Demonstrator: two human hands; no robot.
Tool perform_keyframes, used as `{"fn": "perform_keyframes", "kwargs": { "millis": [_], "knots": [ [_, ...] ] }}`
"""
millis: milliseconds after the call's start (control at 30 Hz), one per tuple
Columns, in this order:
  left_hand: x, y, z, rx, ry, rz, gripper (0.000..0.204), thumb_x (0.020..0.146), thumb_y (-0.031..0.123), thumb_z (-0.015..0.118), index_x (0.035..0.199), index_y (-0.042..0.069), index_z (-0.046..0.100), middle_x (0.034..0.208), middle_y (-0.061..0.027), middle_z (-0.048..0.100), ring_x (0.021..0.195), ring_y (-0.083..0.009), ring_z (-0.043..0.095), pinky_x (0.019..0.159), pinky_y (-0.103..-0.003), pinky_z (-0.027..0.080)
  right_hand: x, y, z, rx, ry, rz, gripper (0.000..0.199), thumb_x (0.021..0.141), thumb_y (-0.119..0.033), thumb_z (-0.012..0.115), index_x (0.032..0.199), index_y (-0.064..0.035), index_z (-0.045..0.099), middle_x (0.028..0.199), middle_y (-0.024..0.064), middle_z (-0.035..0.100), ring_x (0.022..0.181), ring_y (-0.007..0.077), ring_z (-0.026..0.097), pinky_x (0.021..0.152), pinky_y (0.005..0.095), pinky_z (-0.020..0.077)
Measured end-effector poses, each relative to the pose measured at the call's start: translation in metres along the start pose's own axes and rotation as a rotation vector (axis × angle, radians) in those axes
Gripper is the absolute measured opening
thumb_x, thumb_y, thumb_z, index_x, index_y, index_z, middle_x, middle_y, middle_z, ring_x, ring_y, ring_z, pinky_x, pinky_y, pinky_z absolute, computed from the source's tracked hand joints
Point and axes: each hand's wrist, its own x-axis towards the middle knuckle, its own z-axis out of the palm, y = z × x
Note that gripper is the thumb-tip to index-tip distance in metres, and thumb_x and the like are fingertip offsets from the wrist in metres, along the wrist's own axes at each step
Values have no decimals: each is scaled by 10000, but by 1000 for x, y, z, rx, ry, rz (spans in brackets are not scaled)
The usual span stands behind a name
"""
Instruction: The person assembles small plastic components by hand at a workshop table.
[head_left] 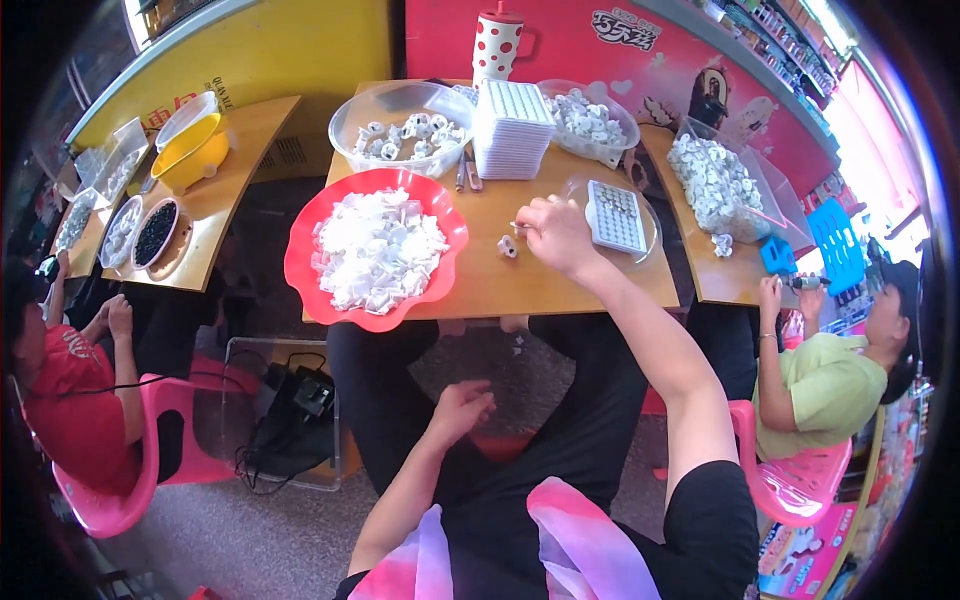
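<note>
Bowl [300, 270] left of grid tray [615, 215] (both on table [560, 285])

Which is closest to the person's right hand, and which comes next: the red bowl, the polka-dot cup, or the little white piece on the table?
From the right hand:
1. Little white piece, just to its left on the table.
2. Red bowl of white pieces, farther left.
3. Polka-dot cup, at the table's far edge.

This looks like a small shop used for piecework. Stocked shelves [790, 40] run along the wall at one o'clock, and wooden worktops [540, 270] carry bowls and trays heaped with small white parts [375, 250]. People sit around on pink plastic chairs [110, 490] at eight and four o'clock.
</note>
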Motion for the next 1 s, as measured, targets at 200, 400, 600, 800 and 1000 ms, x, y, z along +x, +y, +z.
{"fn": "perform_keyframes", "kwargs": {
  "millis": [200,400,600,800,1000],
  "knots": [
    [-23,28,2,-314,-16,154,350,933,149,551,1241,-17,545,919,-107,685,727,-134,635,659,-250,501,-44,-34,-26,108,474,-293,187,697,-38,641,841,-152,680,861,-14,601,842,205,552,747,373,369],
    [-57,100,19,-912,-369,523,496,973,309,489,1359,7,408,1226,-161,569,1002,-249,609,816,-342,511,-127,-102,-64,41,553,-525,269,658,-134,658,925,-103,674,967,39,606,861,205,582,752,350,393],
    [-73,98,42,-1011,-501,545,393,935,138,560,1298,-1,497,1201,-114,592,1050,-204,596,870,-357,507,-174,-124,-75,-41,650,-610,347,606,-143,661,946,-73,666,1015,52,633,883,208,588,746,339,405],
    [-68,85,53,-970,-495,531,374,918,88,574,1272,-19,515,1160,-119,612,1039,-206,601,881,-361,499,-190,-122,-79,-60,628,-620,269,661,-121,672,928,-90,665,1036,56,613,911,193,588,749,319,396],
    [-57,63,31,-1066,-350,462,376,876,60,614,1238,-7,537,1137,-205,609,927,-268,639,833,-337,535,-157,-55,-60,188,564,-293,152,703,-19,627,845,-73,637,898,109,609,841,297,572,755,407,424]
  ]
}}
